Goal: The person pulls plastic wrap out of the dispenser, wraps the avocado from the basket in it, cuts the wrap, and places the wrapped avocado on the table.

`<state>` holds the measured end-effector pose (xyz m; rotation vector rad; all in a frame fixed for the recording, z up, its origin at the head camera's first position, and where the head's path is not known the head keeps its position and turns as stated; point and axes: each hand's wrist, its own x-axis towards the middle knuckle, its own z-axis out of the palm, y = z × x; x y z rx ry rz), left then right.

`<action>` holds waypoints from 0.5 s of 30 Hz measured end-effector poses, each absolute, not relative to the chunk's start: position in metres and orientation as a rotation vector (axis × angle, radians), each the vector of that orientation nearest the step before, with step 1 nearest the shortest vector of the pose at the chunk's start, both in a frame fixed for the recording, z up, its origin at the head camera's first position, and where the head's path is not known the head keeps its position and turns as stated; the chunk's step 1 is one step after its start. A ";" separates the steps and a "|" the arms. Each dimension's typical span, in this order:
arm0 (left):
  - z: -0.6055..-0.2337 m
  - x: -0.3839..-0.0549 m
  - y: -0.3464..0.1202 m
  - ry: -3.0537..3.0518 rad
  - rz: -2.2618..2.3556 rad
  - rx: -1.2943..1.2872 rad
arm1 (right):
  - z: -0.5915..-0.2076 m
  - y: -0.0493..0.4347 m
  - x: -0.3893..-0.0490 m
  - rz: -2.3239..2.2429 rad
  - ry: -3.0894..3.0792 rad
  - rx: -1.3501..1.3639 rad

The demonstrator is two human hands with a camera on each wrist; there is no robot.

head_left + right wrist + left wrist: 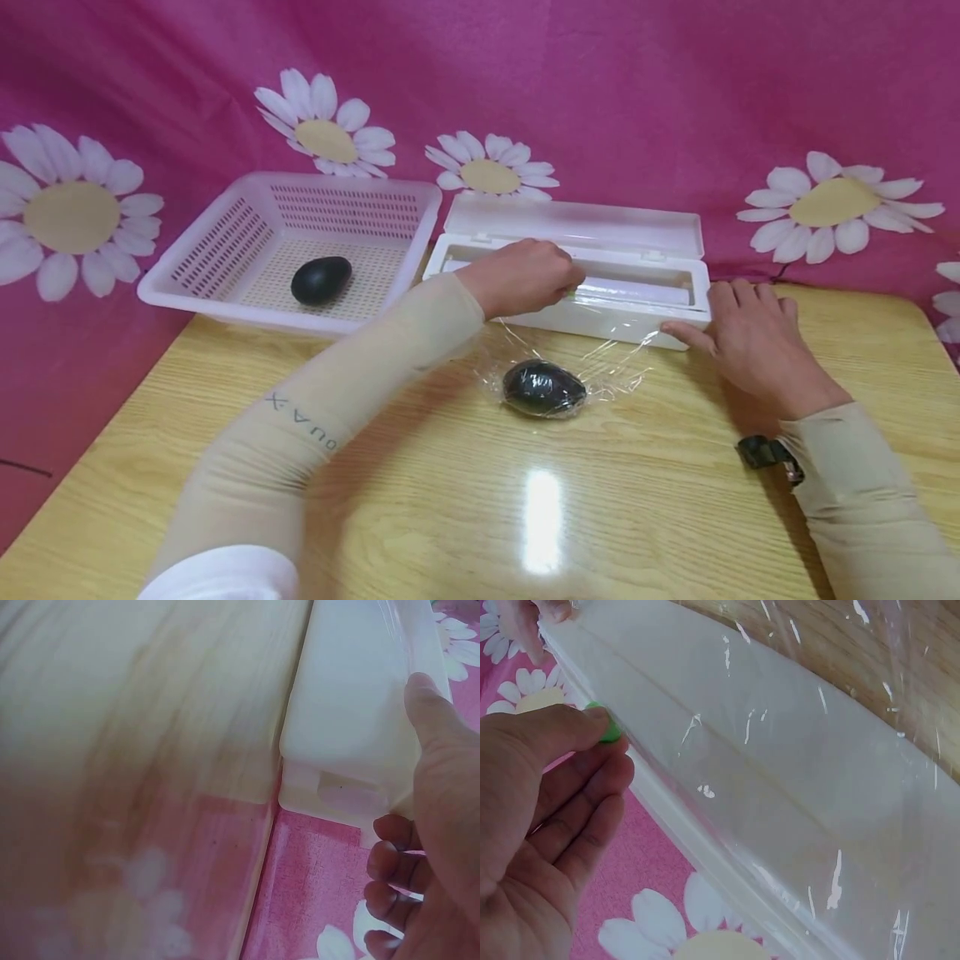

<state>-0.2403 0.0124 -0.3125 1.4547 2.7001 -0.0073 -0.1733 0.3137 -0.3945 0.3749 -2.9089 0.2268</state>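
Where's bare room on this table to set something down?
Bare tabletop between the sleeves, nearer than the wrapped dark object; also right of the right hand. Crowded: around the white box, where film, object and left hand gather.

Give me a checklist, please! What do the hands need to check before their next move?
1. Left hand has the green tab: ok, it pinches it.
2. Right hand steadies the white box: ok, it holds the right end.
3. Lid is open: ok, it leans back behind the box.
4. See-through film is free of the box: not ok, it reaches from the box to the wrapped dark egg-shaped thing.
5. Film covers that thing underneath: cannot tell, its underside is hidden.
6. Other dark egg-shaped thing is out of the way: ok, it lies in the basket.
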 end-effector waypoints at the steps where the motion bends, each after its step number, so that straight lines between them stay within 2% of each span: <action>1: -0.313 -0.240 0.011 2.700 -0.002 1.457 | -0.395 0.314 -0.173 0.230 -2.906 0.373; 15: -0.308 -0.244 -0.025 2.720 -0.033 1.372 | -0.395 0.314 -0.173 0.262 -2.940 0.361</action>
